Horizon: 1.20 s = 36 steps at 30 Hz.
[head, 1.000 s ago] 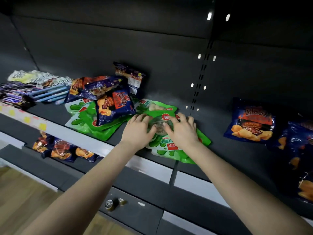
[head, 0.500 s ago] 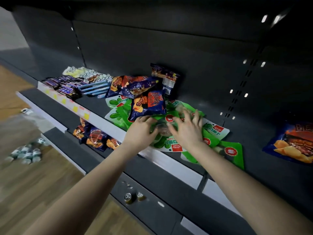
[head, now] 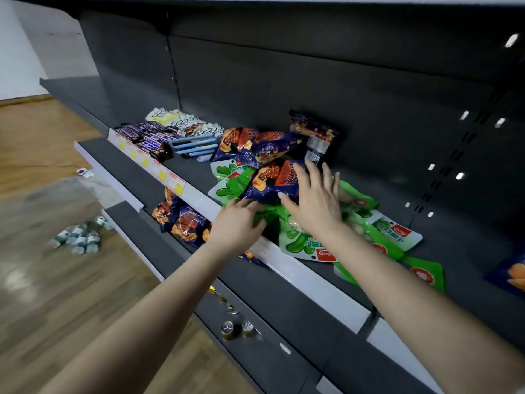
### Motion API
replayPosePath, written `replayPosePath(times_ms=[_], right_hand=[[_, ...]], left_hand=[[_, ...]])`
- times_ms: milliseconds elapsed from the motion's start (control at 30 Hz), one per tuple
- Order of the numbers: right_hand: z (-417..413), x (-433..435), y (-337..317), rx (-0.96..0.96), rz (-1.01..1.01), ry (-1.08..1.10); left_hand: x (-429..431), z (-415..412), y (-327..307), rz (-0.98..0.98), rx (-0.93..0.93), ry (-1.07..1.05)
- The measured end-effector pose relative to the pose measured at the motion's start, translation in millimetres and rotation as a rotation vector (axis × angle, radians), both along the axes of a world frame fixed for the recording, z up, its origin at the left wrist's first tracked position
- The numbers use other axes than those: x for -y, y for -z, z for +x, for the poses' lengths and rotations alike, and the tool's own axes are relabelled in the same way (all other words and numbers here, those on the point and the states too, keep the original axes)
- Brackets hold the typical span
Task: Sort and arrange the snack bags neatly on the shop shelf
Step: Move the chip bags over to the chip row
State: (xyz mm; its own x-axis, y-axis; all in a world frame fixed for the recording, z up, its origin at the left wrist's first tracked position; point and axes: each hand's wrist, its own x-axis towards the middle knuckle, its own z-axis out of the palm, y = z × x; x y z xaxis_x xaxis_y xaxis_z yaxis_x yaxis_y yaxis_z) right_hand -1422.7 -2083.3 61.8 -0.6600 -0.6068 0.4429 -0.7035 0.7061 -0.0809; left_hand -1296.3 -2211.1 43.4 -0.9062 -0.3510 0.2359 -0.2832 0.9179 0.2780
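a person stands at a dark shop shelf (head: 193, 169). the sorting looks barely begun: green snack bags (head: 312, 243) lie fanned and overlapping by the front rail, and dark blue snack bags (head: 255, 143) are heaped over and behind them. the right hand (head: 315, 206) lies flat, fingers spread, on one blue bag (head: 272, 180) atop the green ones. the left hand (head: 235, 223) rests at the green bags' front edge with its fingers bent; i cannot tell whether they grip. chocolate bars (head: 147, 137) to the left already sit in rows.
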Motion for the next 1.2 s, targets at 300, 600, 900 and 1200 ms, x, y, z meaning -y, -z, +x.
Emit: replayPosePath(times_ms=[300, 600, 900, 1200], right_hand=[[4.1, 30.4, 8.2, 0.007, 0.185, -0.115], [10.1, 32.3, 13.4, 0.095, 0.232, -0.086], [2.6, 22.4, 13.3, 0.061, 0.124, -0.138], [-7.4, -15.5, 7.4, -0.026, 0.058, -0.182]], left_hand=[[19.6, 7.7, 3.8, 0.009, -0.011, -0.063], [28.7, 9.2, 9.1, 0.008, -0.033, -0.093], [27.9, 8.6, 4.2, 0.029, -0.098, -0.092], [16.8, -1.7, -3.6, 0.099, -0.169, -0.069]])
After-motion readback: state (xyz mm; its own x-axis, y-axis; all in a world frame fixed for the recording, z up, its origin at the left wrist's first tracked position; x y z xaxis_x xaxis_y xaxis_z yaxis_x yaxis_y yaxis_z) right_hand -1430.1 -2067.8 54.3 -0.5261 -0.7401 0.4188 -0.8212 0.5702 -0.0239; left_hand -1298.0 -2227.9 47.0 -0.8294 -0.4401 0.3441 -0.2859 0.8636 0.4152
